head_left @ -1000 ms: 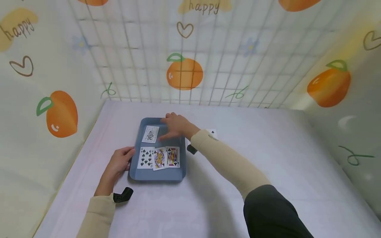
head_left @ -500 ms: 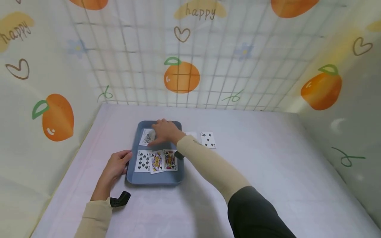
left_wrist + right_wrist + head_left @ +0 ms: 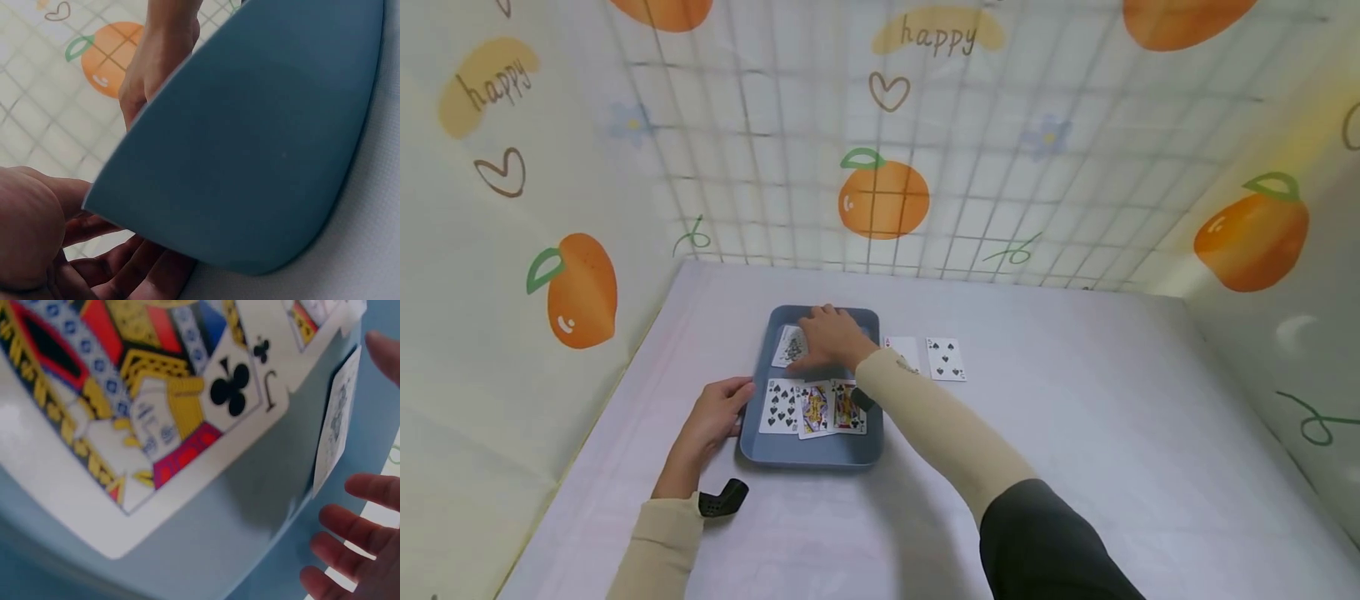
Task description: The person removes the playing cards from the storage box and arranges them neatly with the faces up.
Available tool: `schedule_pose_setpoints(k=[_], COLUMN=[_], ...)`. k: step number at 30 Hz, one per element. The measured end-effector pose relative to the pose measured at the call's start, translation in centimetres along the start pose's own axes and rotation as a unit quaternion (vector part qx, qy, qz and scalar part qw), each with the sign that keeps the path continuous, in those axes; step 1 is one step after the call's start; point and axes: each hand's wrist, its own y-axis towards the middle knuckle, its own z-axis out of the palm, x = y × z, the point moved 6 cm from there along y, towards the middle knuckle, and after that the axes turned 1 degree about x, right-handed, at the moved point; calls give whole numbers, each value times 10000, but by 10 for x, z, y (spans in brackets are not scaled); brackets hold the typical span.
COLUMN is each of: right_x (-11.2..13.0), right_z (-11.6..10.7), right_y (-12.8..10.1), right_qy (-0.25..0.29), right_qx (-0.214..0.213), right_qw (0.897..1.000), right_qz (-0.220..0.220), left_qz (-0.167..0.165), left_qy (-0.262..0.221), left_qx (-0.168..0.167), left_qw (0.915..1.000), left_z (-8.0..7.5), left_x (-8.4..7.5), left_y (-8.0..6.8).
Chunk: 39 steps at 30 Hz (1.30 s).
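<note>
My left hand [image 3: 715, 410] grips the left side of a blue-grey tray [image 3: 811, 454], its thumb at the rim; in the left wrist view, fingers [image 3: 115, 265] curl beneath the edge. Over the tray's far half, my right hand [image 3: 833, 337] is spread with fingers apart, partly covering a joker card [image 3: 789, 347]. Nothing shows between those fingers in the right wrist view, where the joker lies close beside them. Along the tray's near half are a ten of spades [image 3: 780, 407], a queen [image 3: 815, 408] and a jack of clubs [image 3: 169, 394], overlapping in a row.
Right of the tray, on the white cloth [image 3: 1075, 417], lie a spade card [image 3: 946, 359] and a card with a red mark [image 3: 904, 346], the latter partly behind the right sleeve. Patterned sheeting [image 3: 955, 200] with printed oranges rises at the back and sides.
My right hand has shifted left and slightly nearer over the tray, now covering part of the joker. The left hand keeps its grip on the tray. The head view has moved a little.
</note>
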Motion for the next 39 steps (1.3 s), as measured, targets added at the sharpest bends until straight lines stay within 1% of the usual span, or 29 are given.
schedule_pose_setpoints(k=[5,8,14,19,24,32,39], right_x=[1,1,2,2,3,5,7], right_z=[2,4,6,8,8,11,13], right_y=[2,2,5,9,13,20,25], right_qy=[37,20,-84,-45,-29,-18,-55], right_qx=[-18,-46,-109,-85,-46,8,19], right_qw=[9999,9999,9998,9997,9998,9996,9995], right_qz=[97,134,171,209,213,282,304], left_qz=[54,70,1,-70,-87,-117,-149], left_qy=[-83,-27,125,147,251,252,280], left_qx=[49,31,-2,-4,-77,-92,-114], left_qw=[9999,10000,9999,9999,9996,9996,9994], left_z=[0,0,-1,-1,-2,-2,-4], left_x=[2,4,3,3,1,-1,0], left_y=[2,3,4,4,4,5,5])
